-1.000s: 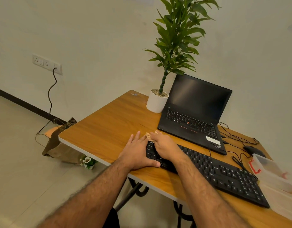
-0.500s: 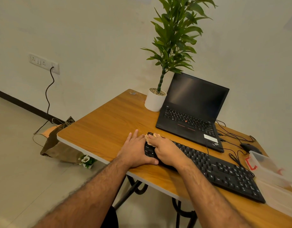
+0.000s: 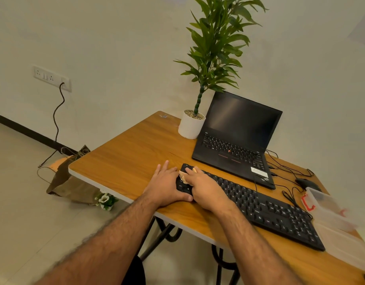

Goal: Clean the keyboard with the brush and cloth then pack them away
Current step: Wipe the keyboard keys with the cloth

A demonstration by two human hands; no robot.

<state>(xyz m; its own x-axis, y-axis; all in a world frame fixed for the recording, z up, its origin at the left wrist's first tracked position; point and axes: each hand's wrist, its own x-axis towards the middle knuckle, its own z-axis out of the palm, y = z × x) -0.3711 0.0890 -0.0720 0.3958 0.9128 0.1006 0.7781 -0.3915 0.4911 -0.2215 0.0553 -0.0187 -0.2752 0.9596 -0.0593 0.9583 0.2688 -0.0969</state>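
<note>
Black keyboard [image 3: 259, 204], full-size; beige cloth [image 3: 183, 177] pressed at its nine-o'clock end under flat right hand [image 3: 204, 188]; left hand [image 3: 165, 186] spread, steadying.

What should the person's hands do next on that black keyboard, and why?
Probably slide the right hand, pressing the beige cloth, rightward along the black keyboard. The cloth sits at its left end, the left hand steadies that edge, and the long run of keys toward the clear plastic box lies ahead.
</note>
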